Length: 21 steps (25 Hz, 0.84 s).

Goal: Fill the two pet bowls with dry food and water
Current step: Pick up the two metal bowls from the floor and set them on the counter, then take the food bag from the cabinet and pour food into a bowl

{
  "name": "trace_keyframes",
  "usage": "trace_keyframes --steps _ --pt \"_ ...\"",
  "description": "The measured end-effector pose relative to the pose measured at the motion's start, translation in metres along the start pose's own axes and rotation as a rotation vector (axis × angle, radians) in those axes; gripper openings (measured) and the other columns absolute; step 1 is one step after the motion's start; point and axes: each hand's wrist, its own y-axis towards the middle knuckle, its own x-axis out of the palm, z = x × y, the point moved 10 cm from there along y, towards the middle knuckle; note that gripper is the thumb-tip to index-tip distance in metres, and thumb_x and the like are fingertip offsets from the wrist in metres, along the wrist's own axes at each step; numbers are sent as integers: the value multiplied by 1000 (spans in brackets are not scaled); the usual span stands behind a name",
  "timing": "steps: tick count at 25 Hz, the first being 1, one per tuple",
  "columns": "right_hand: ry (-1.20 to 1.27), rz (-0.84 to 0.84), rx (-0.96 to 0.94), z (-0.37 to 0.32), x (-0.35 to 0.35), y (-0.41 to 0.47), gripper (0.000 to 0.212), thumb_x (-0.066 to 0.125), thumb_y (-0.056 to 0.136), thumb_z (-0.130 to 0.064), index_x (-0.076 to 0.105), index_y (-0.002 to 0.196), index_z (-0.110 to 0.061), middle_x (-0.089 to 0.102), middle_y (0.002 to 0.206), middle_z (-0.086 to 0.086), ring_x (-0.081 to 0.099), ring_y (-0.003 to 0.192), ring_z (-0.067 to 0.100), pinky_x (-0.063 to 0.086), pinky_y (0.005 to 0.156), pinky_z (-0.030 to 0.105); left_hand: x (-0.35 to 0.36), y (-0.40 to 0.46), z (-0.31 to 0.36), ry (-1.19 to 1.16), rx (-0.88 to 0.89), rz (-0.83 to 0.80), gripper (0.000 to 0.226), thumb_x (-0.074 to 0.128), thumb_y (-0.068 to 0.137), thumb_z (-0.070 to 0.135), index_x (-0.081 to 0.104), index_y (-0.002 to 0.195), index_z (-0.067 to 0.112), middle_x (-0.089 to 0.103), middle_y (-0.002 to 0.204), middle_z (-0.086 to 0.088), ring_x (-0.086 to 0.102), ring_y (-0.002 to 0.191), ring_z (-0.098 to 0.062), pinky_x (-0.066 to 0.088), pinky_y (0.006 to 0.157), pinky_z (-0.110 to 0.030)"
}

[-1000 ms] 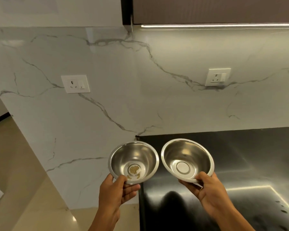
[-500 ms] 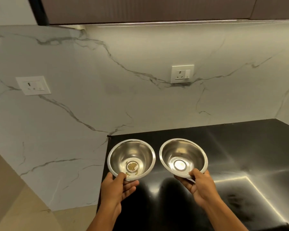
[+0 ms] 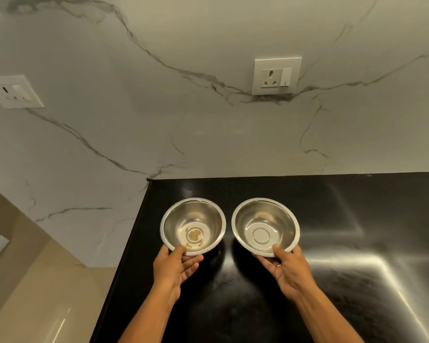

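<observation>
Two small steel bowls hang side by side just above the black countertop (image 3: 332,219). My left hand (image 3: 174,266) grips the near rim of the left bowl (image 3: 193,219), which has a yellowish-brown residue at its bottom. My right hand (image 3: 287,268) grips the near rim of the right bowl (image 3: 265,220), thumb inside; its inside looks bare and shiny. I cannot tell whether the bowls touch the counter. No food or water container is in view.
A white marble wall (image 3: 208,132) rises behind the counter with two white power sockets (image 3: 276,75) (image 3: 14,91). The counter's left edge (image 3: 131,243) drops to a beige tiled floor (image 3: 35,293). Bright light reflects off the counter at right.
The view has swung right and down, and both bowls now sit over the black counter instead of its left edge. Both hands keep their grip.
</observation>
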Motion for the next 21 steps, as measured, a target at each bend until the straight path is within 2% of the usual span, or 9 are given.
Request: trace_keyframes --steps 4,8,13,16,19,21 --pt "42 12 12 -1 5 17 47 49 98 4 49 135 -24 57 133 20 62 110 43 62 61 42 8 14 -7 -29 -38 11 18 59 98 4 61 112 16 78 81 -21 78 70 -28 61 57 -31" --pt "18 38 -41 -8 8 28 50 52 97 3 47 140 -22 58 132 15 64 108 38 63 66 43 13 29 -6 -26 -63 4 20 59 98 5 61 115 16 78 87 -22 78 73 -28 61 59 -32" --pt "-32 115 -78 -5 4 39 54 56 95 4 47 141 -22 58 133 12 63 111 36 57 87 52 10 33 -8 -10 -113 5 21 66 95 11 62 116 14 76 93 -20 76 70 -22 57 54 -28" --pt "-40 129 -88 -6 3 39 53 59 93 3 48 141 -17 59 133 12 64 110 37 55 88 49 6 25 -8 40 -181 -15 35 73 90 23 63 120 9 78 94 -18 74 71 -21 51 50 -26" --pt "-116 219 -105 -11 -12 37 54 66 93 -10 44 142 -14 59 131 15 65 106 37 55 88 48 -3 1 -7 41 -298 -70 60 77 83 39 54 129 8 77 107 -19 69 70 -22 47 47 -24" --pt "-321 397 -223 -33 -30 24 60 68 92 -26 40 144 -19 56 133 18 63 109 34 52 94 50 -11 -15 7 18 -303 -85 63 73 86 39 48 139 14 70 119 -20 65 72 -25 46 46 -25"
